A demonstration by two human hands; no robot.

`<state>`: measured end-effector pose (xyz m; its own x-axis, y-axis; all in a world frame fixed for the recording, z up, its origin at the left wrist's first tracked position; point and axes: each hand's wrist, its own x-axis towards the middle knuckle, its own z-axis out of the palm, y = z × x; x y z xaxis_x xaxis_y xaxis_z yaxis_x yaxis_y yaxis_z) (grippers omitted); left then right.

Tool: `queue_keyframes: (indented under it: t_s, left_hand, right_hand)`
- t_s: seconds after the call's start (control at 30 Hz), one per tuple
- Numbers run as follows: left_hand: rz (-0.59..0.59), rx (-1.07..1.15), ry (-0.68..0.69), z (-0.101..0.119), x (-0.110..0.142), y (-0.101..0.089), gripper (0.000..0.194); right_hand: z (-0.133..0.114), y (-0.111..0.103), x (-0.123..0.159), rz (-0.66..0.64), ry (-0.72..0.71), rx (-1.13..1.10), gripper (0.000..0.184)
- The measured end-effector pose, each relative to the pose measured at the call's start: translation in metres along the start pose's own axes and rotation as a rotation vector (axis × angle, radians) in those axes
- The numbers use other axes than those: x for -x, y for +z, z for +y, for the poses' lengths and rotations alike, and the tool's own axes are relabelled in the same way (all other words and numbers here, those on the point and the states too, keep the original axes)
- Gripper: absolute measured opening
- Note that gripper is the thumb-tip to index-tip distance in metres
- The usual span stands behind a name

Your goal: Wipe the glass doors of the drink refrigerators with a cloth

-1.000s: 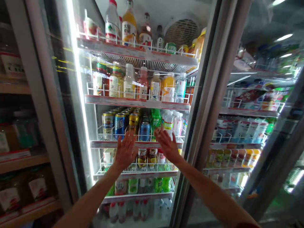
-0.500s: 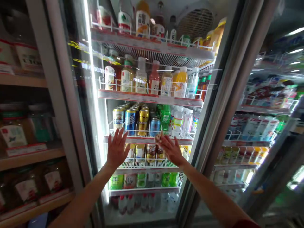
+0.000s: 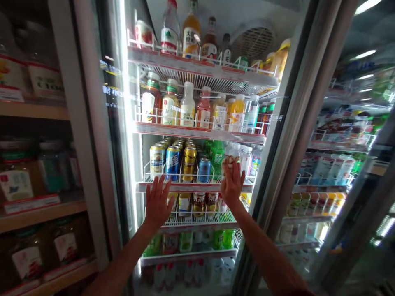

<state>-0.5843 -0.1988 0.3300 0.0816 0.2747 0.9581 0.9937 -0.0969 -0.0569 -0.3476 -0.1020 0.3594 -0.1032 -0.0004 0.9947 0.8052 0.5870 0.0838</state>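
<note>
My left hand (image 3: pixel 158 204) lies flat with its fingers spread, apparently against the glass door of a lit drinks cooler, in front of the cans. My right hand (image 3: pixel 232 187) is raised on the same door, its fingers over a crumpled beige-brown cloth (image 3: pixel 226 163) at the fingertips. Behind the glass, near the left fingers, stand a blue beer can (image 3: pixel 172 162) and a gold can (image 3: pixel 189 163). Green bottles (image 3: pixel 217 153) and clear bottles (image 3: pixel 246 161) show behind and beside the cloth.
A metal door frame (image 3: pixel 298 135) runs up the right side, with another stocked cooler beyond it. At the left, wooden shelves (image 3: pixel 33 211) hold several dark bottles and jars. Inside the cooler are wire-fronted shelves (image 3: pixel 200 133) with juice bottles above and more drinks below.
My right hand has moved up and slightly right with the cloth, turning more upright. My left hand stays spread, a little right and lower in view. The view has shifted slightly.
</note>
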Motion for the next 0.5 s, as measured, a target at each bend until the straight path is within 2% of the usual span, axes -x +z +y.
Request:
queue_keyframes:
  t_s: [0.03, 0.07, 0.1, 0.2, 0.23, 0.27, 0.37, 0.4, 0.43, 0.5]
  left_hand:
    - [-0.002, 0.000, 0.001, 0.000, 0.000, 0.001, 0.069]
    - [-0.003, 0.001, 0.003, 0.000, 0.000, 0.001, 0.069]
    - [-0.004, 0.001, 0.007, -0.001, 0.000, 0.000, 0.069]
    - [-0.014, 0.011, 0.010, -0.006, 0.001, -0.003, 0.069]
    - [-0.012, 0.012, -0.005, -0.009, 0.001, -0.006, 0.069]
    - [-0.006, 0.009, -0.030, -0.013, 0.001, -0.008, 0.069]
    - [0.018, -0.013, -0.112, -0.022, 0.003, -0.014, 0.067]
    - [0.021, -0.016, -0.122, -0.023, 0.003, -0.016, 0.067]
    - [0.021, -0.014, -0.123, -0.025, 0.003, -0.017, 0.067]
    - [0.016, -0.007, -0.117, -0.026, 0.003, -0.018, 0.068]
  right_hand:
    - [-0.010, 0.005, -0.005, 0.037, 0.061, -0.014, 0.063]
    - [-0.020, 0.009, -0.007, 0.028, 0.062, -0.033, 0.063]
    - [-0.029, 0.012, -0.006, -0.028, -0.018, -0.057, 0.063]
    - [-0.041, 0.011, 0.003, -0.275, -0.441, -0.111, 0.062]
    - [-0.038, 0.009, 0.004, -0.299, -0.487, -0.107, 0.062]
    - [-0.033, 0.008, 0.003, -0.271, -0.438, -0.090, 0.062]
    - [-0.020, 0.008, -0.005, -0.043, -0.013, -0.007, 0.063]
    - [-0.021, 0.009, -0.006, -0.009, 0.045, 0.002, 0.063]
    - [-0.025, 0.011, -0.005, -0.027, 0.007, -0.005, 0.064]
    - [-0.038, 0.013, 0.000, -0.170, -0.270, -0.059, 0.064]
